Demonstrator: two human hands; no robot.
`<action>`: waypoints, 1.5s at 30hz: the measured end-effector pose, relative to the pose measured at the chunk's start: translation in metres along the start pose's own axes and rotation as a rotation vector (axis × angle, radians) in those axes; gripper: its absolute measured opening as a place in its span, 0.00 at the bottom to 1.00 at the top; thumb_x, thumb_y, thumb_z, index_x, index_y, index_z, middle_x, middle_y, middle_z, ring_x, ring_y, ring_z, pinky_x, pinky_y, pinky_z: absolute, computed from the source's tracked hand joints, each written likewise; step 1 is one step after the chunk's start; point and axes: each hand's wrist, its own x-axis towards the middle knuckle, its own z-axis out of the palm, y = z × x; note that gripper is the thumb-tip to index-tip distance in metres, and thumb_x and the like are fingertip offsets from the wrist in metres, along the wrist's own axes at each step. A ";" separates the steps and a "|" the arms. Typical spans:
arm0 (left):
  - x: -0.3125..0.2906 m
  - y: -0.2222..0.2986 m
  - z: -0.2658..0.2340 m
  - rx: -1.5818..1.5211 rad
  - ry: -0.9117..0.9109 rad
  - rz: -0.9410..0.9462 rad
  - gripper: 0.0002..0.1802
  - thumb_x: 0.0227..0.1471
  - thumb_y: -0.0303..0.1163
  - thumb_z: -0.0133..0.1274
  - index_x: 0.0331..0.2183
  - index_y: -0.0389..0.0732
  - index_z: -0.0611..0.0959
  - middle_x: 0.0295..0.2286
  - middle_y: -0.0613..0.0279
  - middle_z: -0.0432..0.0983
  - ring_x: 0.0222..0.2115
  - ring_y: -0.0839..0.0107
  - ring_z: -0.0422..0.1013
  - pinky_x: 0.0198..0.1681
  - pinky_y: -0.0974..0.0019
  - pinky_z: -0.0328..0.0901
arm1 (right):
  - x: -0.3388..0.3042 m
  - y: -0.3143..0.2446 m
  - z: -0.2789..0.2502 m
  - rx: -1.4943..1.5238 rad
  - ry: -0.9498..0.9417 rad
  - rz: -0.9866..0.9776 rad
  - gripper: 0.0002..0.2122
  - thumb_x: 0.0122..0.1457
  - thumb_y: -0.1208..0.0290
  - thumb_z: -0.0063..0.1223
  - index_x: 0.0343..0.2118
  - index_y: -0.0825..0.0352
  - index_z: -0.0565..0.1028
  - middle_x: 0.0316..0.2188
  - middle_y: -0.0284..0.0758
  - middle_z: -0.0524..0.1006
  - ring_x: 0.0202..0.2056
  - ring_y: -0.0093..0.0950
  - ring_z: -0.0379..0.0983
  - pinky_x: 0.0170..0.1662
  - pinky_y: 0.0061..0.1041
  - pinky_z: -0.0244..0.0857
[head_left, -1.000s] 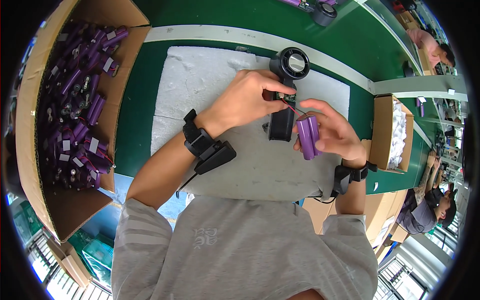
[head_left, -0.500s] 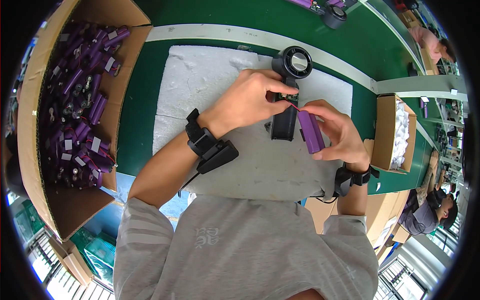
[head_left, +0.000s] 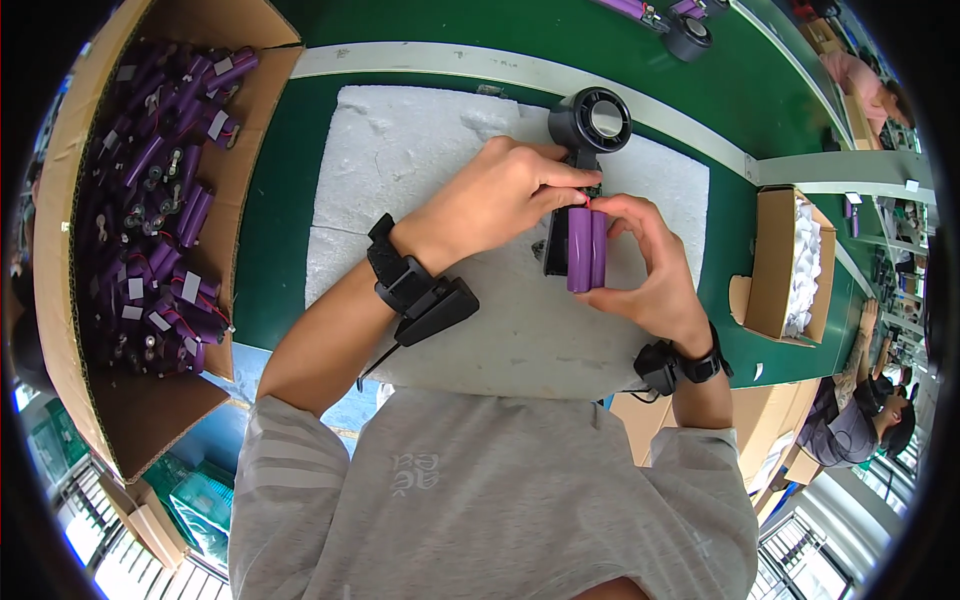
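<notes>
A black handheld fan lies on a white foam sheet, round head away from me, its handle exposed as a hollow shell. My right hand grips a purple two-cell battery pack by its ends, between thumb and fingers. The pack covers most of the handle's right side; whether it sits inside cannot be told. My left hand is closed at the top of the handle, thumb and forefinger pinching near the red wire and the pack's upper end. The fingertips partly hide what they pinch.
A cardboard box of purple battery packs stands at the left. The foam sheet lies on the green bench. At right is a smaller box with white pieces. Another fan lies at the far edge. Co-workers sit right.
My right hand has moved left, bringing the battery pack from beside the handle to over it. The pack has turned, so both cells now show. My left hand stays nearly in place.
</notes>
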 end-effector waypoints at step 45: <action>0.005 0.008 -0.015 0.007 -0.215 -0.205 0.27 0.36 0.30 0.67 0.44 0.49 0.83 0.27 0.60 0.80 0.23 0.71 0.73 0.32 0.69 0.68 | 0.007 -0.014 0.028 -0.408 0.245 -0.105 0.25 0.31 0.82 0.71 0.31 0.66 0.66 0.46 0.41 0.69 0.45 0.37 0.72 0.42 0.32 0.72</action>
